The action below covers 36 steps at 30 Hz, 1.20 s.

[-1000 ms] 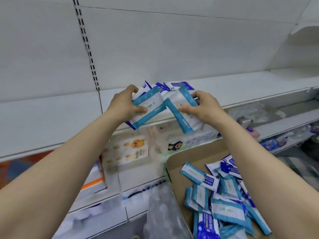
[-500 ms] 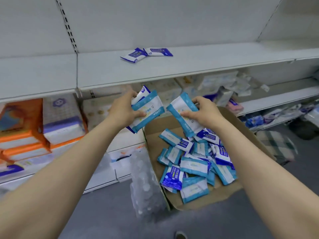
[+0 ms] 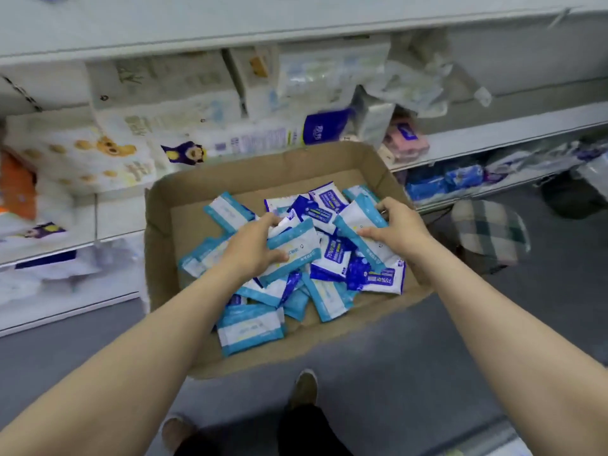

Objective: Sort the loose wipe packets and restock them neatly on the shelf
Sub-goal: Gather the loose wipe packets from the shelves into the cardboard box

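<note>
A shallow cardboard box (image 3: 158, 225) on the floor holds several loose wipe packets (image 3: 250, 329), some light blue and white, some dark blue. My left hand (image 3: 253, 248) grips a small stack of light-blue packets (image 3: 291, 250) low over the pile. My right hand (image 3: 398, 225) holds one light-blue packet (image 3: 360, 225) by its edge, also just above the pile. The white upper shelf (image 3: 296, 21) runs across the top of the view.
Tissue and wipe packs (image 3: 98, 153) fill the lower shelves behind the box. A checked cushion (image 3: 487, 235) sits on the grey floor to the right. My shoes (image 3: 304, 386) stand just in front of the box.
Both hands came down from the upper shelf to the box, still holding their packets. The view tilted down from the shelf to the floor.
</note>
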Tool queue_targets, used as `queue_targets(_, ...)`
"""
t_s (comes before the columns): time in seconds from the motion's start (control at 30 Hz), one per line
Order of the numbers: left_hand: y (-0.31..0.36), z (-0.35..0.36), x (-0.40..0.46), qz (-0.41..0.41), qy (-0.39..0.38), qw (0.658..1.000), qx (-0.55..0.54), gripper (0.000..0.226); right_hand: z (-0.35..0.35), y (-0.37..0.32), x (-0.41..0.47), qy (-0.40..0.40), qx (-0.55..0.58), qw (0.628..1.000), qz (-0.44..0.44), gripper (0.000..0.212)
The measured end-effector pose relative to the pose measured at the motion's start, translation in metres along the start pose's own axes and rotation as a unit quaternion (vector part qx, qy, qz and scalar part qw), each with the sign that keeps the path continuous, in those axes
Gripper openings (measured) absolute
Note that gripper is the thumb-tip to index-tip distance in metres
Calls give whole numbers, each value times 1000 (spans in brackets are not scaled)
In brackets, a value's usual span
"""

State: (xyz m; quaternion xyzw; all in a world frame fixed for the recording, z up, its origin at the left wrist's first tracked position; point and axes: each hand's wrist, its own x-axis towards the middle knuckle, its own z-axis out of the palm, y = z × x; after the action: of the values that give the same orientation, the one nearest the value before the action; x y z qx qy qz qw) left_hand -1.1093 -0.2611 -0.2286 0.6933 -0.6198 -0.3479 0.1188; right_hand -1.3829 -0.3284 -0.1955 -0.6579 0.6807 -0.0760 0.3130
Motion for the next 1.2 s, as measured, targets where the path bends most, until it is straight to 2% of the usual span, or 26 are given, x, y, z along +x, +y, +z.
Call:
queue_targets(0.17,-6,65,6,-27,-89,992,80,59,15,50,27,-65,-12,998,15,51)
queue_targets(0.3,-16,90,3,-38,-151,979,128,58,42,72,31,-157,-17,987,13,44)
queue_targets(0.47,-21,110,1,-51,-155,977,135,59,64,90,31,-215,-14,976,24,45)
queue_targets(0.6,-18,119,-3,-54,-149,978,139,61,64,89,35,-231,-84,969,33,52)
queue_targets(0.73,-11,111,-4,-27,-83,985,148,61,43,64,45,-152,-207,966,14,55)
queue_targets(0.83,3,82,7,-32,-14,990,133,62,18,28,63,-122,-226,965,-49,52)
queue_targets(1.03,46,-40,29,-27,100,987,127,61,-44,-79,81,-57,-254,943,-206,53)
queue_targets(1.2,79,-149,10,1,206,965,162,58,-102,-161,64,10,-225,923,-311,49)
